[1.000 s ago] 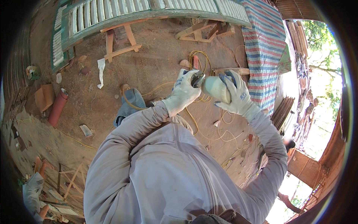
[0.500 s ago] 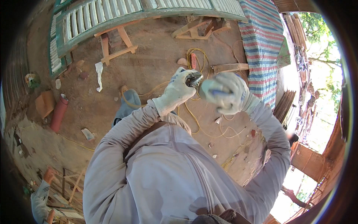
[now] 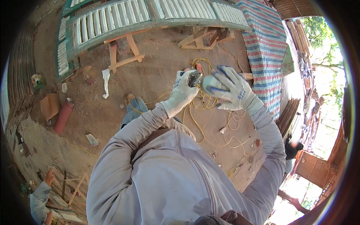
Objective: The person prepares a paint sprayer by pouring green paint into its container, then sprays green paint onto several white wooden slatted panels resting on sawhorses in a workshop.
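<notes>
Both hands, in pale gloves, were held out in front of the body above the earth floor [image 3: 157, 71]. A dark, shiny piece [image 3: 194, 79] was gripped in the left hand [image 3: 182, 92], with the fingers closed about it and its end left exposed toward the right. A pale, rounded piece [image 3: 210, 84] was held in the right hand [image 3: 237, 91], the fingers being laid over its top and side and the thumb kept lower down. The two pieces were brought close, end facing end; whether they were touching could not be told, and their exact kind was not made clear.

By judgement, a two-handed step was in hand, in which the pieces were being handled against each other. For the next move, a firm hold on the left and a well-aligned, controlled right grip seemed to be called for.

Below the hands, a yellow cord [image 3: 194, 121] was strewn in loops on the floor, with a small red thing [image 3: 198, 67] lying among them. Farther off, a slatted shutter [image 3: 123, 17] was propped over a wooden trestle [image 3: 134, 45], and a striped sheet [image 3: 264, 56] was draped beside it.
</notes>
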Action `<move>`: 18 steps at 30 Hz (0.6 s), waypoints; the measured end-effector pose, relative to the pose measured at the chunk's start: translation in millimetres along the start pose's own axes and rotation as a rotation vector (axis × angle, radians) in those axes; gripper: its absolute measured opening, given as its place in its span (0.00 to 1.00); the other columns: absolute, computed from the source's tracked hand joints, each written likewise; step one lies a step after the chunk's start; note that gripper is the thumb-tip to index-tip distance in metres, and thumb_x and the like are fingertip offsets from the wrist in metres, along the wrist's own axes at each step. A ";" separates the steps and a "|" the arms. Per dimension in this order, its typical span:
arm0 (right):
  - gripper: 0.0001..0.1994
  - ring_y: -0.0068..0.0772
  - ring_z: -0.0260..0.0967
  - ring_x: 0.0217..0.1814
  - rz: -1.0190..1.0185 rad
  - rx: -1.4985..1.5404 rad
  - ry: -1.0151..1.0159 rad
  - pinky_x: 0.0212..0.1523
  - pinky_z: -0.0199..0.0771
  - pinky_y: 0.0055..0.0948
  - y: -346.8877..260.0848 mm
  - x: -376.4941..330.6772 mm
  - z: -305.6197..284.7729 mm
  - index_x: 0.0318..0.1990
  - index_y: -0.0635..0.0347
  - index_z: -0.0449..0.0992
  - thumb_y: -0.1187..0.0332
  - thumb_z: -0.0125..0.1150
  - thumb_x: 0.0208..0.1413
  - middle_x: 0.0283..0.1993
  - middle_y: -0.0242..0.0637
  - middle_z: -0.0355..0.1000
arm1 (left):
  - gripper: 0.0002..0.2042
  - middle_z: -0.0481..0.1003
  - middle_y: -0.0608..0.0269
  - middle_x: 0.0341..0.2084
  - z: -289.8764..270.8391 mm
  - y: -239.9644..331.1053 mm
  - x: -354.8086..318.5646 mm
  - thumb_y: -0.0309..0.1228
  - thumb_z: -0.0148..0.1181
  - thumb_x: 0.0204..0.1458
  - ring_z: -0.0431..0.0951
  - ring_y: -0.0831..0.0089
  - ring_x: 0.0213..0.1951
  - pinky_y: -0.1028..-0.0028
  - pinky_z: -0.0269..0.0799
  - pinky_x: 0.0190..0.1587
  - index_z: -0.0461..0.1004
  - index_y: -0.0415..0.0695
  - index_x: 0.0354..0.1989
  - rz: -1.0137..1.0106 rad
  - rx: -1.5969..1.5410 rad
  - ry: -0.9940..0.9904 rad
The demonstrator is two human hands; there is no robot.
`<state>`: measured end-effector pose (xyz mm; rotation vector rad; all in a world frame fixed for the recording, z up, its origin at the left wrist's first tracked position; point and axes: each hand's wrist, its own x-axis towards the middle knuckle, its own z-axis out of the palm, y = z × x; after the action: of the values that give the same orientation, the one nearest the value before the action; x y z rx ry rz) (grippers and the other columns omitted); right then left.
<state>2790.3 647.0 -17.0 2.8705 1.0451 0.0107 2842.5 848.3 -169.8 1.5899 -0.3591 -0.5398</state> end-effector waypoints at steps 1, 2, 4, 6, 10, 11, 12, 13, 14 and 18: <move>0.38 0.64 0.62 0.66 -0.117 -0.015 -0.017 0.61 0.70 0.55 1.5 -0.4 -0.7 0.60 0.48 0.71 0.36 0.64 0.44 0.66 0.53 0.63 | 0.25 0.67 0.55 0.48 1.4 -1.6 0.6 0.20 0.60 0.44 0.72 0.57 0.48 0.65 0.70 0.53 0.71 0.46 0.55 0.012 -0.070 -0.016; 0.34 0.61 0.64 0.64 -0.057 -0.025 0.057 0.57 0.72 0.53 0.0 1.5 2.2 0.59 0.47 0.72 0.40 0.64 0.47 0.64 0.51 0.64 | 0.24 0.67 0.55 0.48 3.1 -3.3 0.9 0.21 0.61 0.44 0.72 0.56 0.48 0.64 0.70 0.54 0.71 0.47 0.54 0.013 -0.124 -0.039; 0.28 0.57 0.68 0.59 0.322 0.020 0.088 0.52 0.75 0.51 -8.7 10.7 15.2 0.58 0.46 0.73 0.46 0.62 0.52 0.60 0.48 0.67 | 0.24 0.67 0.55 0.48 11.8 -4.6 2.4 0.21 0.60 0.44 0.72 0.58 0.48 0.65 0.70 0.54 0.71 0.46 0.54 -0.024 -0.052 0.079; 0.25 0.54 0.70 0.54 0.787 0.116 0.077 0.47 0.76 0.50 -19.8 24.4 31.1 0.58 0.48 0.73 0.50 0.61 0.54 0.56 0.48 0.68 | 0.25 0.67 0.55 0.48 19.4 -4.0 5.3 0.20 0.59 0.45 0.72 0.61 0.48 0.68 0.72 0.50 0.71 0.46 0.55 -0.049 -0.023 0.172; 0.28 0.54 0.70 0.54 0.781 0.010 0.168 0.48 0.76 0.49 -18.0 31.3 38.5 0.61 0.48 0.72 0.51 0.62 0.53 0.55 0.48 0.68 | 0.24 0.68 0.57 0.48 20.8 2.5 11.8 0.22 0.59 0.48 0.75 0.69 0.45 0.71 0.77 0.37 0.68 0.46 0.57 -0.045 -0.011 0.281; 0.28 0.54 0.70 0.55 0.733 0.010 0.173 0.49 0.75 0.50 -14.4 29.7 35.7 0.61 0.48 0.72 0.50 0.63 0.53 0.56 0.48 0.68 | 0.23 0.69 0.57 0.47 17.8 4.4 12.9 0.24 0.61 0.50 0.75 0.69 0.44 0.71 0.77 0.34 0.67 0.47 0.56 -0.119 0.006 0.257; 0.29 0.54 0.69 0.56 0.657 0.000 0.208 0.50 0.75 0.50 -10.1 26.7 31.0 0.61 0.48 0.73 0.50 0.64 0.52 0.57 0.48 0.68 | 0.22 0.71 0.59 0.45 12.3 5.7 17.7 0.28 0.62 0.51 0.76 0.70 0.42 0.70 0.78 0.34 0.67 0.49 0.56 -0.195 -0.270 0.234; 0.29 0.54 0.69 0.56 0.592 -0.005 0.237 0.51 0.74 0.50 -6.8 25.0 27.3 0.61 0.47 0.73 0.49 0.64 0.51 0.58 0.48 0.67 | 0.21 0.72 0.60 0.42 6.2 6.1 23.6 0.32 0.64 0.53 0.77 0.70 0.39 0.69 0.78 0.34 0.67 0.50 0.55 -0.346 -0.555 0.168; 0.29 0.54 0.68 0.58 0.539 -0.023 0.239 0.53 0.74 0.50 -4.3 24.9 24.4 0.60 0.47 0.74 0.49 0.65 0.50 0.59 0.48 0.67 | 0.21 0.73 0.62 0.40 1.7 6.3 29.5 0.37 0.66 0.54 0.78 0.71 0.37 0.68 0.78 0.33 0.66 0.52 0.54 -0.451 -0.861 0.110; 0.29 0.54 0.66 0.63 0.292 -0.033 0.219 0.58 0.72 0.50 8.1 26.6 5.7 0.57 0.46 0.77 0.48 0.67 0.46 0.64 0.49 0.64 | 0.18 0.76 0.68 0.32 1.5 0.9 41.1 0.50 0.63 0.57 0.76 0.74 0.25 0.70 0.74 0.25 0.70 0.56 0.48 -0.613 -0.952 -0.008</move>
<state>2816.1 657.4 -22.6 3.0130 0.6346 0.3653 2876.2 825.1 -174.2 0.7337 0.3750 -0.9971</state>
